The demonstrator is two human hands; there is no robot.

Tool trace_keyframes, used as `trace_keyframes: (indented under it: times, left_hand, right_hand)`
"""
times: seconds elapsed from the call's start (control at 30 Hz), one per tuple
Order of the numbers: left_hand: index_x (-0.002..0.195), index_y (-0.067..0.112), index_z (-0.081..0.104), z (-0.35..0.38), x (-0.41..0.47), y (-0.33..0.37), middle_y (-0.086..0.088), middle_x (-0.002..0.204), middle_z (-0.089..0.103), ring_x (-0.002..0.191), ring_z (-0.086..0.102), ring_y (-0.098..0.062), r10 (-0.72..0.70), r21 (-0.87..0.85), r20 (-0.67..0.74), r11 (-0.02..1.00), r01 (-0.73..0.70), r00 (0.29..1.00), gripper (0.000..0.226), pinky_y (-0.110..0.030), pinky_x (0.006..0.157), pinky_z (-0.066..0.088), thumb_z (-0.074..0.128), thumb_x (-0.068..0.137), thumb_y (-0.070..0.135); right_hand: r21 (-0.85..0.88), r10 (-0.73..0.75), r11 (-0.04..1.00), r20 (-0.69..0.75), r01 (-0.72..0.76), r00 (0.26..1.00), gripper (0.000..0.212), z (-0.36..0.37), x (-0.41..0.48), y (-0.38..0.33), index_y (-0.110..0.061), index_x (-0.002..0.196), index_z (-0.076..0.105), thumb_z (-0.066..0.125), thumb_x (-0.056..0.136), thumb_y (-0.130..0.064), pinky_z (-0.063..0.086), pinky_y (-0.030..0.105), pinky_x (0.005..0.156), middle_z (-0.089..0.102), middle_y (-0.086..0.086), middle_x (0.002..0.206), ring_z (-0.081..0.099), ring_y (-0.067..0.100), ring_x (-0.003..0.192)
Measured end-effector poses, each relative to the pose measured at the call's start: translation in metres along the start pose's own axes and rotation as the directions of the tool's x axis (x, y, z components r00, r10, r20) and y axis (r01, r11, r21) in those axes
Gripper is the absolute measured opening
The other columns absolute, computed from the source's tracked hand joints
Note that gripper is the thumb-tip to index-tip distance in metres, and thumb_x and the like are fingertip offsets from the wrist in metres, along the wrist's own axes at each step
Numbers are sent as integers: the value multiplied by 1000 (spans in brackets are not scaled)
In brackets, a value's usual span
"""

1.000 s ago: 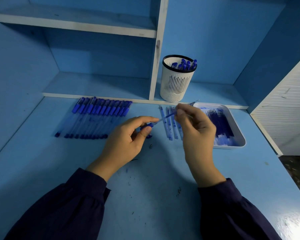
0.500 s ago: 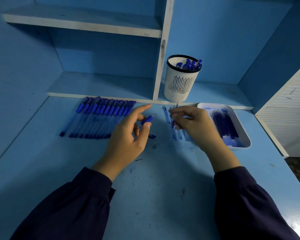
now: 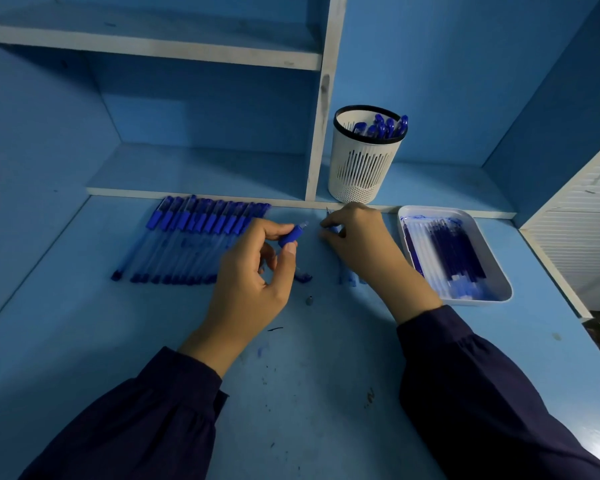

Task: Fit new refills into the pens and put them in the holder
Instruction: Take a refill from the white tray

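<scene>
- Blue pen body (image 3: 292,234) sits in the left hand (image 3: 253,271) as it did half a second back, but the index finger, stretched out then, now curls over it.
- Right hand (image 3: 361,244) was raised a second ago, drawing a refill out of the pen body. It is now down on the bench (image 3: 118,341), reaching further toward the shelf edge than half a second back.
- Row of capped pens (image 3: 194,237) lies side by side on the bench at left; the left hand covers its near-right end.
- White slotted holder (image 3: 361,168) stands on the low shelf just behind the right hand, with finished pens (image 3: 383,126) upright in it.
- White tray (image 3: 494,268) is just right of the right hand, with new refills (image 3: 447,251) lying in it.
- Loose clear pieces (image 3: 350,279) under the right wrist are blurred and mostly hidden.
- Small metal tip (image 3: 309,300) and a blue piece (image 3: 303,278) lie on the bench between the hands.
- Left grip: thumb and index pinch the pen body above the bench, clear end pointing up-right toward the right hand, other fingers loosely curled.
- Right grip: thumb and forefinger are closed on a thin loose refill (image 3: 333,229) at bench level; the hand hides most of it.
</scene>
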State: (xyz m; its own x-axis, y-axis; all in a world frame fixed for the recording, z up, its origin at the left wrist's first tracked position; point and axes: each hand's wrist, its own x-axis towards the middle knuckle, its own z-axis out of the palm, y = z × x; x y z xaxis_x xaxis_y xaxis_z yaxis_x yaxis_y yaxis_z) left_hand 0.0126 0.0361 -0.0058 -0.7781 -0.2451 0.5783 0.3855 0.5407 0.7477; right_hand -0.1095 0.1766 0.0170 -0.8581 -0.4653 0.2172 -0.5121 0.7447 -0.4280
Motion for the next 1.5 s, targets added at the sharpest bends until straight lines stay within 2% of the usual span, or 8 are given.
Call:
trace_keyframes:
  times: [0.37,0.53,0.67,0.9,1.03,1.17,1.37,1.5]
  left_hand:
    - [107,8,65,6,2,1,10,87,62,73,57,-11,67,71,18,995,-69,998,15,-16,64,45,62,93,13]
    - [109,10,66,9,7,-1,18,90,59,74,57,-7,109,58,52,992,-112,993,16,-14,67,46,62,94,15]
    - [110,12,66,16,17,-1,10,86,62,75,60,-9,154,58,66,986,-158,986,16,-21,68,50,61,95,15]
    - [112,18,66,25,23,-9,5,90,64,79,61,-12,166,55,98,984,-172,981,17,-24,74,50,61,96,18]
    - [111,23,62,22,21,-7,8,86,64,76,59,-9,162,42,122,985,-168,979,17,-17,72,47,61,95,15]
    - [112,22,63,23,21,-8,14,84,62,74,59,-9,170,61,138,982,-179,976,17,-15,70,46,61,95,19]
    - [112,16,65,23,21,-9,23,87,59,73,60,-12,174,72,159,980,-187,972,18,-20,68,49,60,96,21]
    - [114,15,65,23,21,-10,27,91,57,74,60,-11,183,72,164,978,-197,969,20,-21,69,50,58,97,23]
  right_hand:
    - [27,-43,999,-110,46,993,14,-23,-10,8,-5,97,74,68,86,-11,39,20,72,67,16,94,62,27,81]
    - [92,97,992,-172,-82,980,12,-65,-32,34,-14,95,73,63,88,-14,37,0,62,71,-3,86,59,3,64]
    - [141,250,963,-139,-231,958,14,-81,-48,65,-14,95,73,62,87,-9,36,1,52,57,-22,58,53,-12,49]
    - [131,284,949,45,-287,958,17,-76,-60,76,-21,90,76,68,82,-7,38,0,62,67,-16,75,59,-7,65]
    - [91,289,952,38,-291,957,22,-69,-60,78,-20,95,76,65,82,-5,43,15,74,73,-3,88,65,10,84]
    - [91,316,944,8,-316,949,24,-70,-62,83,-17,96,75,63,82,-3,38,1,65,70,-2,85,63,12,82]
    - [81,298,951,-5,-297,955,14,-71,-63,81,-15,93,74,70,81,-9,43,15,71,71,1,86,64,16,82]
    - [47,264,964,-13,-263,965,19,-67,-63,79,-10,92,74,64,80,-1,37,8,61,71,4,87,60,15,77]
